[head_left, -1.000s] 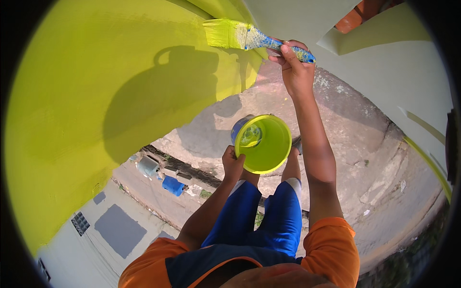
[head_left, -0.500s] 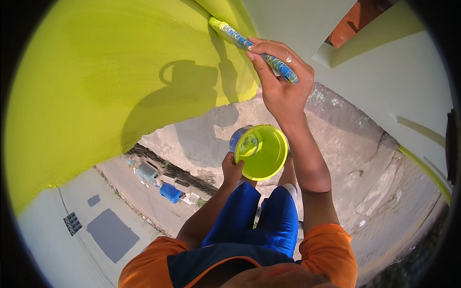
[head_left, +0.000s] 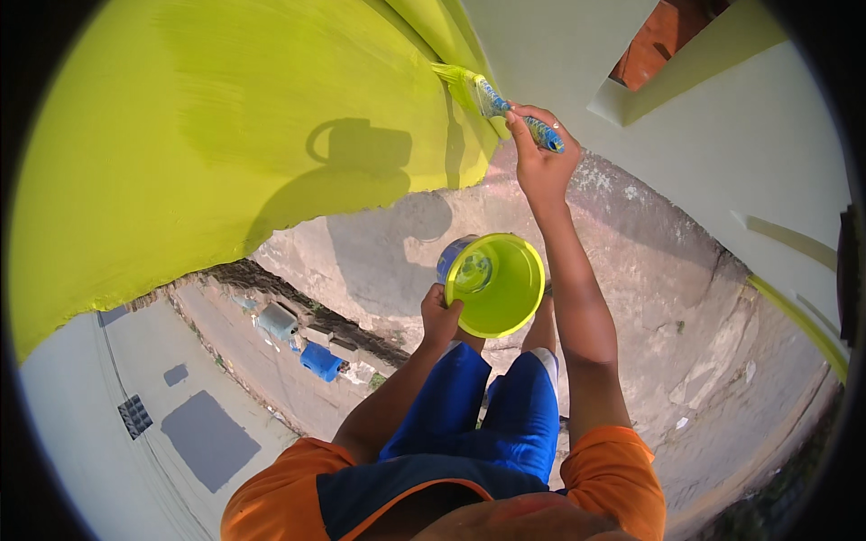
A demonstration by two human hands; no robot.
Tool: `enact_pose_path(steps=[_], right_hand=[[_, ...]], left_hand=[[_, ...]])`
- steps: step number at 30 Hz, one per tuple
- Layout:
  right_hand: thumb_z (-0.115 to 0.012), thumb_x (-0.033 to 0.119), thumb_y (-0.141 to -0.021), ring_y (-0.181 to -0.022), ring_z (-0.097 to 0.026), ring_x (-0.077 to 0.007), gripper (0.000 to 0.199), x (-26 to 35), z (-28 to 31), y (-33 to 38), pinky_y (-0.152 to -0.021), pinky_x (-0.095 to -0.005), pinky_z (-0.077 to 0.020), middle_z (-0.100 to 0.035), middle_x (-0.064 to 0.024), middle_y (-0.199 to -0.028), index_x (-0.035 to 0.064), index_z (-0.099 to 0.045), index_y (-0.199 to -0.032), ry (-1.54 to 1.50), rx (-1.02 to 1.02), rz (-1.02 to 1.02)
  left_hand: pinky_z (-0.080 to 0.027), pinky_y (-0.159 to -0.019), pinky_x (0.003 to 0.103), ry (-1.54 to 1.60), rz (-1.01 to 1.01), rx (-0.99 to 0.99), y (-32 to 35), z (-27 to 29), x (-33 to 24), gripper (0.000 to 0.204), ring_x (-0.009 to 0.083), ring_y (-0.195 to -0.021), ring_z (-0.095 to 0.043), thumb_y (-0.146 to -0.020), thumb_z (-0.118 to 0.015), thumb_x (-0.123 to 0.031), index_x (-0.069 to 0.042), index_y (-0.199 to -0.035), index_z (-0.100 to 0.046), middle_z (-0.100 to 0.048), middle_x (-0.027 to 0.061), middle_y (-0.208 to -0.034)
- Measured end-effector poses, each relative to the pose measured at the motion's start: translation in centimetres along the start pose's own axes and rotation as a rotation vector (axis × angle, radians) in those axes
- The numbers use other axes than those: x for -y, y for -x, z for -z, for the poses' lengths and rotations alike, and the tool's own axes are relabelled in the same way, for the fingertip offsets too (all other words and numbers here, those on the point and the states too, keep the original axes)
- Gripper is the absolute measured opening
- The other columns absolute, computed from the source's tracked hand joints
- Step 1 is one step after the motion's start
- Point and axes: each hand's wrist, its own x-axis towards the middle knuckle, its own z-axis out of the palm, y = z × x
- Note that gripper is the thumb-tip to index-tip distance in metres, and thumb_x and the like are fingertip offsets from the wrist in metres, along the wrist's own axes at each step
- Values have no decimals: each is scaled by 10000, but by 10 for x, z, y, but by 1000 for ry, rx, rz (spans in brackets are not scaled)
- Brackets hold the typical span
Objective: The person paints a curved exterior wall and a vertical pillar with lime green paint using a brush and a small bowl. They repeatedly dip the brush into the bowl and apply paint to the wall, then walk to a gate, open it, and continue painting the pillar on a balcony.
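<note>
My right hand (head_left: 547,155) is closed round the blue patterned handle of a paintbrush (head_left: 494,97). Its bristles, coated in yellow-green paint, touch the painted wall (head_left: 298,72) near the corner at the top. Lower down, my left hand (head_left: 441,316) grips the rim of a small bucket (head_left: 538,270), thumb over the edge. The bucket is tilted so its yellow-green inside shows, and its outer side looks bluish. A clear round shape lies against its inner wall; I cannot make out what it is.
A pale wall (head_left: 722,171) stands on the right, with a reddish opening (head_left: 657,45) at its top. Rough concrete ground (head_left: 649,261) spreads beneath me. Off to the left are a blue container (head_left: 320,362) and a grey one (head_left: 277,320). The shadow of my arm and bucket falls on the painted wall.
My right hand has moved slightly down and away with the brush, whose bristles have shifted right and down along the wall and now show their broad side. My left hand and the bucket are nearly still.
</note>
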Motion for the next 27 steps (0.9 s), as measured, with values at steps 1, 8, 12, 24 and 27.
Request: enact_pose_path(steps=[1, 8, 12, 24, 27], right_hand=[[-697, 11, -890, -819, -645, -111, 95, 1, 0, 2, -694, -237, -531, -712, -89, -917, -40, -693, -970, -4, 25, 85], [-708, 47, -876, -763, -692, -177, 122, 104, -13, -16, -681, -260, -551, -708, -91, -883, -29, -674, -965, -577, -62, 26], [-672, 64, -906, -778, -709, -267, 174, 116, -11, -33, -716, -338, -617, -675, -148, -923, -44, -621, -1033, -1033, -27, -175], [-628, 26, -925, -870, -699, -310, 161, -196, 15, 33, -768, -342, -617, -640, -167, -1010, -55, -590, -1059, -724, -213, -620], [-631, 11, -913, -865, -698, -304, 156, -277, 27, 44, -761, -341, -620, -638, -161, -1009, -59, -595, -1048, -706, -244, -659]], left_hand=[[-453, -647, 209, -41, -10, -10, 1, 0, 1, 166, 65, -719, -580, -788, -583, 105, 1, -911, -540, -624, 43, -816], [-446, -633, 209, -81, -23, -2, 7, 3, 4, 159, 60, -703, -572, -788, -594, 100, -1, -896, -538, -620, 38, -800], [-430, -600, 210, -67, -31, 5, 4, 2, 3, 154, 48, -664, -547, -790, -598, 94, -11, -879, -529, -601, 22, -766], [-444, -600, 212, -42, 88, -41, -5, 14, 31, 156, 47, -659, -549, -801, -604, 78, -16, -890, -518, -590, 19, -776], [-468, -654, 217, -65, 167, -40, -10, 21, 41, 158, 65, -723, -591, -802, -601, 83, -2, -915, -531, -625, 45, -829]])
